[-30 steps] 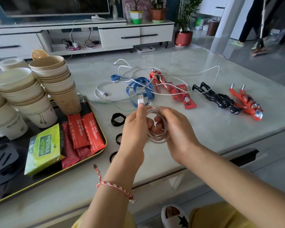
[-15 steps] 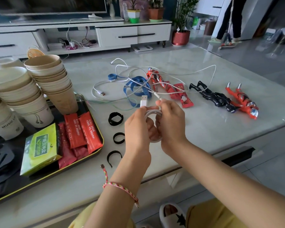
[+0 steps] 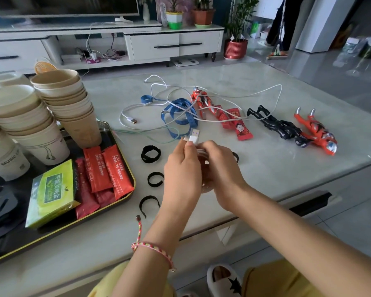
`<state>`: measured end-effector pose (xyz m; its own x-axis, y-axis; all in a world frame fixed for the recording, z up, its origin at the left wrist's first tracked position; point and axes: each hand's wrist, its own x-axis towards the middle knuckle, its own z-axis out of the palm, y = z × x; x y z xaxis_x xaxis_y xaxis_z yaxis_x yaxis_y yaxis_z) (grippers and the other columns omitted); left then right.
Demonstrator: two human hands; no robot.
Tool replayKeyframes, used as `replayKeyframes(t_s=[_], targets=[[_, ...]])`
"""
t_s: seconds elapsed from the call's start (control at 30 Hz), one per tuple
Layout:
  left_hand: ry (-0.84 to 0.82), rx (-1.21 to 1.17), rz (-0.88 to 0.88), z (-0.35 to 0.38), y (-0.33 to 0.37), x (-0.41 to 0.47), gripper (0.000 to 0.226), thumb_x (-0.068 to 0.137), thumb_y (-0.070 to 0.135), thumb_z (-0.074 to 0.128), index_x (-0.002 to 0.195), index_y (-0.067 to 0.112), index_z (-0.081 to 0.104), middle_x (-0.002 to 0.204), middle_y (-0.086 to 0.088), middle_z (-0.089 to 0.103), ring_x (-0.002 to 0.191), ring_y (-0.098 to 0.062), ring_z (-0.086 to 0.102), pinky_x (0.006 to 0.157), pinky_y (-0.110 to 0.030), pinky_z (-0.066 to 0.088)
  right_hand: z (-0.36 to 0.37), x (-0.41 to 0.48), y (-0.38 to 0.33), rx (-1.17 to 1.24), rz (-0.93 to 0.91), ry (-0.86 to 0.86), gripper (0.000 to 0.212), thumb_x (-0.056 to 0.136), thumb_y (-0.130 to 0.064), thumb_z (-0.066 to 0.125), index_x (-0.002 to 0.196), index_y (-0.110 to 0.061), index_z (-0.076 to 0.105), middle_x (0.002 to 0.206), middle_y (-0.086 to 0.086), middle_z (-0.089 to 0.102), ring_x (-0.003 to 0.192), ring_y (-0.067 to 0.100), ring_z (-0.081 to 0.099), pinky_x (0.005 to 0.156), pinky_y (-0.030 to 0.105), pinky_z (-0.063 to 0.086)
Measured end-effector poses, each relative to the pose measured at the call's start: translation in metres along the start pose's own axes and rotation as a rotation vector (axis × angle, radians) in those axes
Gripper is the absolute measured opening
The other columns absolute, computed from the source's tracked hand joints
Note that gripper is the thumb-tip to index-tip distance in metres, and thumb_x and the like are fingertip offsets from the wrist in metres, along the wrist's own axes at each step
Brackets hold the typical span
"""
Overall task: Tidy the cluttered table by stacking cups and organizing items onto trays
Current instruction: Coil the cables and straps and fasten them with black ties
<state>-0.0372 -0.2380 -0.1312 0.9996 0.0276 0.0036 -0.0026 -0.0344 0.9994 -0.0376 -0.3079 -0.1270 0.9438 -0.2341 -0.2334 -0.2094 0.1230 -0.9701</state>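
Above the table's front edge, my left hand (image 3: 183, 174) and my right hand (image 3: 221, 172) both grip a coiled white cable; its USB plug (image 3: 194, 136) sticks up between my thumbs and the coil is mostly hidden by my fingers. Stacked paper cups (image 3: 71, 103) stand at the left, some on a dark gold-rimmed tray (image 3: 124, 202) that also holds red sachets (image 3: 104, 168) and a green box (image 3: 51, 194). Tangled white cables (image 3: 201, 103) and a blue strap (image 3: 178, 116) lie on the table beyond my hands.
Three black cable ties (image 3: 150, 154) lie between the tray and my hands. Red sachets (image 3: 237, 123), a red figure (image 3: 201, 99), a black figure (image 3: 281, 127) and another red figure (image 3: 317, 133) lie at the right. A person sweeps the floor at the far right.
My hands have closed tighter round the coil, squeezing its loops together, and the plug now stands above my left thumb. The view has shifted slightly.
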Motion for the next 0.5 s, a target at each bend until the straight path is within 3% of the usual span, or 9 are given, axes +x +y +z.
replayKeyframes(t_s=[0.1,0.2,0.27,0.37,0.43,0.5], targets=[[-0.094,-0.117,-0.039,-0.0014,0.0037,-0.0026,0.025,0.097,0.017,0.037,0.074,0.017,0.047,0.042,0.013,0.041,0.038,-0.006,0.037,0.042,-0.017,0.033,-0.0058,0.0022,-0.0004,-0.063,-0.115,-0.031,0.046,0.091,-0.041,0.041,0.053,-0.018,0.05,0.042,-0.004,0.044,0.039,0.011,0.039,0.041,0.016,0.029],[-0.148,-0.208,-0.117,-0.0011,0.0062,-0.0045,0.015,0.093,0.013,0.043,0.078,0.015,0.044,0.043,0.009,0.042,0.037,-0.008,0.036,0.039,-0.017,0.03,-0.0093,0.0026,0.0007,-0.16,-0.218,-0.065,0.05,0.089,-0.051,0.048,0.052,-0.018,0.054,0.041,-0.004,0.041,0.037,0.009,0.04,0.038,0.015,0.029],[-0.128,-0.23,-0.122,-0.0004,0.0063,-0.0051,0.01,0.091,0.01,0.046,0.081,0.013,0.044,0.043,0.006,0.043,0.038,-0.009,0.037,0.038,-0.017,0.03,-0.0096,0.003,0.002,-0.097,-0.216,-0.079,0.044,0.088,-0.041,0.058,0.05,-0.018,0.061,0.046,0.002,0.045,0.035,0.01,0.04,0.037,0.013,0.029],[-0.067,-0.273,-0.084,0.0026,0.0067,-0.0067,0.007,0.09,0.008,0.047,0.085,0.012,0.048,0.044,0.007,0.049,0.037,-0.007,0.043,0.038,-0.015,0.033,-0.0075,0.0041,0.0003,0.009,-0.193,-0.073,0.03,0.09,-0.026,0.056,0.068,-0.015,0.073,0.062,0.014,0.051,0.038,0.011,0.039,0.037,0.014,0.031],[-0.027,-0.315,-0.07,0.0043,0.0075,-0.007,0.009,0.093,0.015,0.048,0.084,0.013,0.049,0.046,0.008,0.055,0.037,-0.008,0.048,0.04,-0.015,0.036,-0.0056,0.0056,-0.0018,0.109,-0.168,-0.043,0.031,0.091,-0.021,0.052,0.072,-0.004,0.069,0.06,0.013,0.054,0.035,0.01,0.042,0.037,0.013,0.032],[0.003,-0.369,-0.084,0.0041,0.0079,-0.0053,0.018,0.097,0.022,0.044,0.083,0.012,0.05,0.048,0.006,0.06,0.036,-0.008,0.05,0.039,-0.016,0.038,-0.0044,0.0081,-0.0034,0.181,-0.173,-0.016,0.035,0.093,-0.019,0.05,0.063,-0.004,0.06,0.051,0.007,0.056,0.032,0.009,0.045,0.035,0.012,0.034]])
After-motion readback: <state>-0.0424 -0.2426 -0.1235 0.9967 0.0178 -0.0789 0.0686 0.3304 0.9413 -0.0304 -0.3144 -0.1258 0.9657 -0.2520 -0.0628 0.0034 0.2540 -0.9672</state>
